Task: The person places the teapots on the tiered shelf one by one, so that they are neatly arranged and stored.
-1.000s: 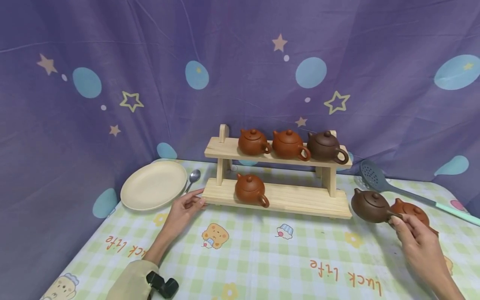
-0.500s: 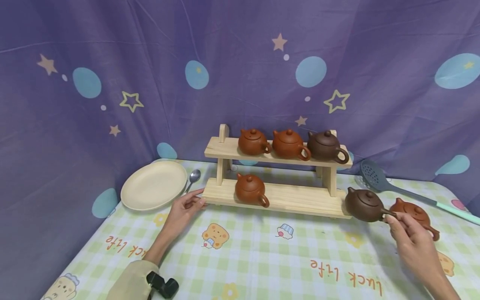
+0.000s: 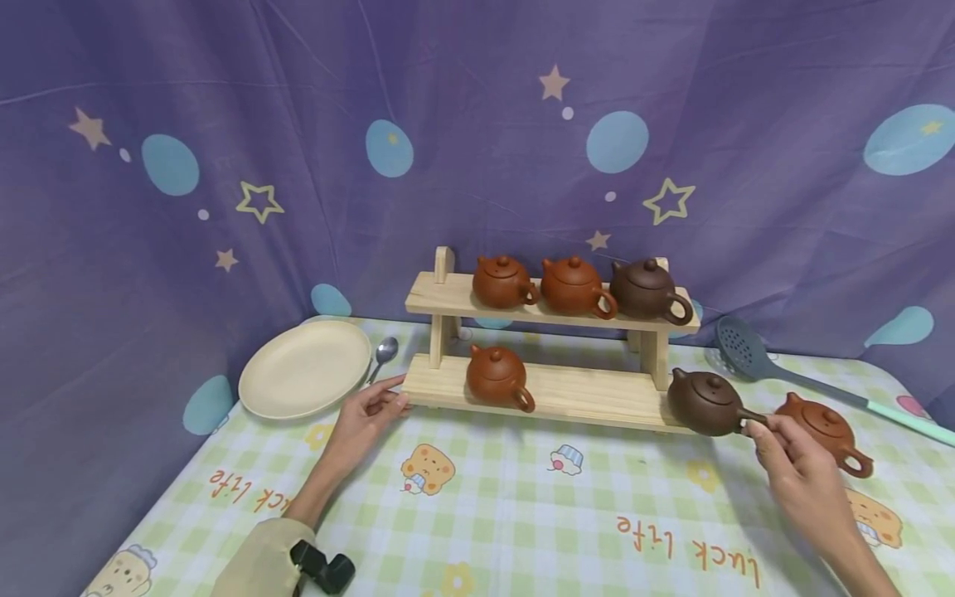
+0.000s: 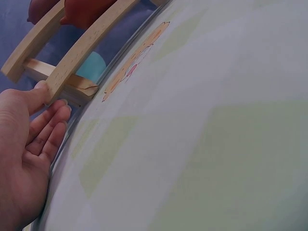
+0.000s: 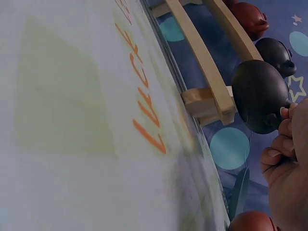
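My right hand [image 3: 809, 477] pinches the handle of a dark brown teapot [image 3: 705, 404], held up by the right end of the lower board. In the right wrist view the dark teapot [image 5: 260, 96] hangs clear of the table. With thumb on top and fingers below, my left hand [image 3: 366, 427] grips the left end of the two-tier wooden shelf [image 3: 589, 394]. A reddish-brown teapot [image 3: 496, 377] stands on the lower board. Along the upper board sit two reddish-brown teapots, one left [image 3: 501, 283] and one in the middle [image 3: 573, 288], and a dark brown teapot [image 3: 643, 290].
Another reddish-brown teapot [image 3: 821, 427] stands on the checked tablecloth [image 3: 522, 514] beyond my right hand. Behind it lies a slotted skimmer [image 3: 753, 356] with a mint handle. Left of the shelf are a cream plate [image 3: 306, 369] and a metal spoon [image 3: 385, 352]. A purple curtain [image 3: 477, 191] hangs behind.
My right hand has moved left with the dark brown teapot, from near the reddish-brown one on the cloth to the lower board's right end. My left hand has stayed put.
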The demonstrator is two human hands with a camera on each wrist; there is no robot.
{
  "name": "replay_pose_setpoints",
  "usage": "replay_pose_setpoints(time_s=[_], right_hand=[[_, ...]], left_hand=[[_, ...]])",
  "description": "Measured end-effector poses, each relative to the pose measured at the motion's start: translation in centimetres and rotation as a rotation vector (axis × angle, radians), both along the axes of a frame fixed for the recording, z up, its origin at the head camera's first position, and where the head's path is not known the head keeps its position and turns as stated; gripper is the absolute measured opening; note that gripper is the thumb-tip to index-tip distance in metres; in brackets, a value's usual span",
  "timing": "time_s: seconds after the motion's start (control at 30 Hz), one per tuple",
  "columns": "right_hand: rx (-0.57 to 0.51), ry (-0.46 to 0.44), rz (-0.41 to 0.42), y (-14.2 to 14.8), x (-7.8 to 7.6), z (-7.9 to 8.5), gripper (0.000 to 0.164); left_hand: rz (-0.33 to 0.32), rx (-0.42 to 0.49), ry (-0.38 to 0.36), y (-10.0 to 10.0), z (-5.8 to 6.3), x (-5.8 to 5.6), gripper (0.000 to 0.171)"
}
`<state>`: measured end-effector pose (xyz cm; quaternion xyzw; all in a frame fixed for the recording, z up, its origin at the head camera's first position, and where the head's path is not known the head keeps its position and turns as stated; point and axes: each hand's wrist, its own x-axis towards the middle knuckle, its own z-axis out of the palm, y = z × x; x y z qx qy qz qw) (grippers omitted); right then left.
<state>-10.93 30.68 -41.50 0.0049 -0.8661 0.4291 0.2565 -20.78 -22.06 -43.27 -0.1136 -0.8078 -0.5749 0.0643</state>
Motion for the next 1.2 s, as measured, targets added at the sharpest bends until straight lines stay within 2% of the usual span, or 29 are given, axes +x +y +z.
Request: replay_pose_setpoints(time_s=[0.23,0.63,1.07,1.2], right_hand=[[-0.019,0.021,0.057,-0.7,-0.3,0.1,0.009],[-0.032,0.032,0.099,-2.3,-1.1,0.0,0.005],[-0.084,0.04,0.207,-4.1,-1.7,0.5,0.009],[-0.089,0.032,0.211,-4.5,-1.8,0.5,0.01]], left_hand=[[-0.007,0.001,0.006,-0.1,-0.1,-0.1,0.043],[-0.006,0.004,0.006,-0.1,-0.1,-0.1,0.043],[0.0,0.0,0.003,-0.1,-0.1,0.0,0.043],[-0.001,0.001,0.0,-0.1,0.0,0.1,0.043]])
